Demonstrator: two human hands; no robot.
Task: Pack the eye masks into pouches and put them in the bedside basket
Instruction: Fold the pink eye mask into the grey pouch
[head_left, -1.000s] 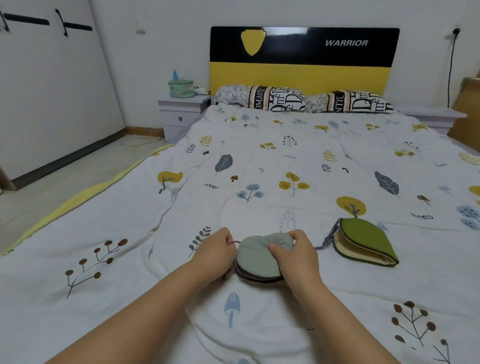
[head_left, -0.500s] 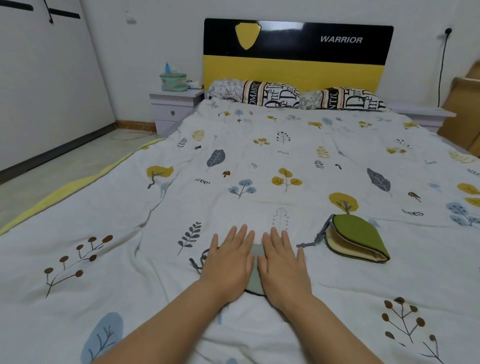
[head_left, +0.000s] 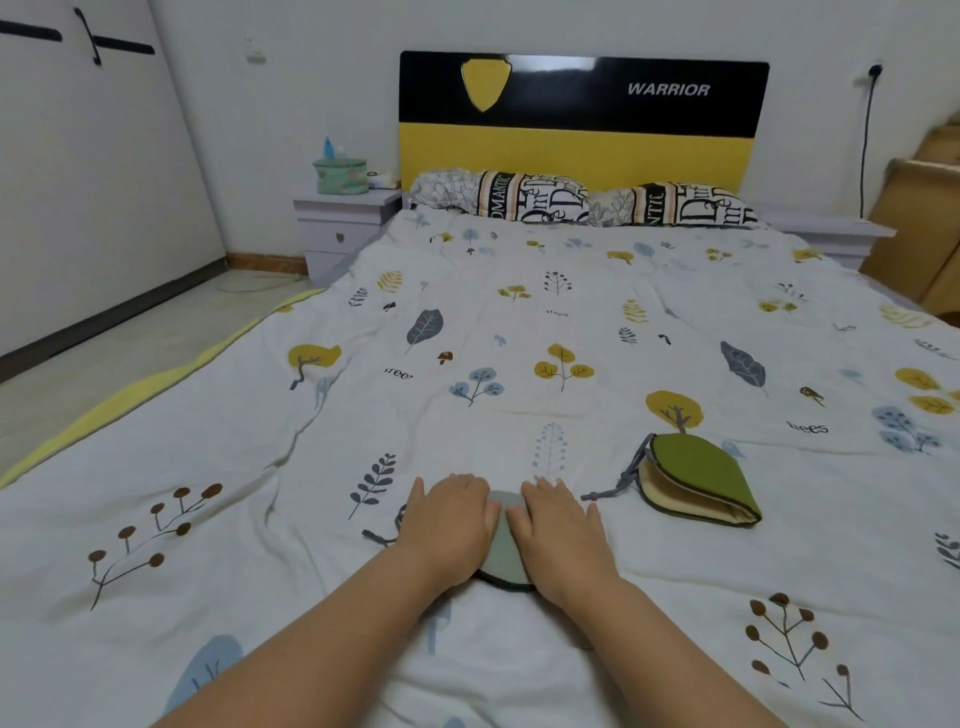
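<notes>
Both hands lie flat, palms down and fingers slightly curled, side by side on a grey-green pouch (head_left: 503, 545) that rests on the bed (head_left: 519, 322) near its foot. The left hand (head_left: 451, 525) covers the pouch's left part and the right hand (head_left: 558, 530) its right part, so only a narrow strip of fabric shows between them, plus a dark edge at the near side. Neither hand pinches anything; they press down, open. A grey cord (head_left: 382, 535) trails out on the sheet just left of the left hand. To the right, apart from the hands, lies a folded olive-green pouch (head_left: 698, 478) with a pale yellow lining and its own grey drawstring. Far left, beside the headboard (head_left: 582, 93), a nightstand (head_left: 343, 223) carries a teal basket (head_left: 340, 175).
</notes>
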